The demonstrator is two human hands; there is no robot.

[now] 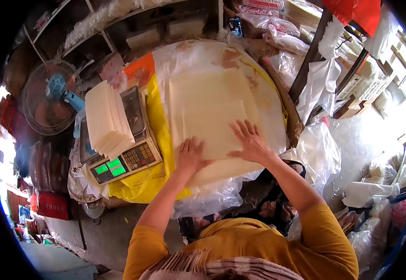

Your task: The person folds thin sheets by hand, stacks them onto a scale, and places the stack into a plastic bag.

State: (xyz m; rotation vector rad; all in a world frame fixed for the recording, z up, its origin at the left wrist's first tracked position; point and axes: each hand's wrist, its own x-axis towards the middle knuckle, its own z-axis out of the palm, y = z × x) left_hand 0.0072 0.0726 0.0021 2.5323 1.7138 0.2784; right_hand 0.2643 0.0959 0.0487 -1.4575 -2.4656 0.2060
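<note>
From where I stand, the pale sheets point(207, 95) lie mid-frame. On their lower part, the left hand point(191, 155) is palm-down, blurred, fingers fairly narrow, thumb inward; the right hand point(250, 143) slants up-left, fingers wide. Both forearms angle up from the lower frame. A scale point(140, 157) sits left of centre.

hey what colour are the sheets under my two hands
The sheets are pale cream; see the head view.

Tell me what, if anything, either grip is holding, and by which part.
Nothing appears to be held: the left grip and the right grip lie spread over the pale sheets, neither visibly closed around an edge.
</note>
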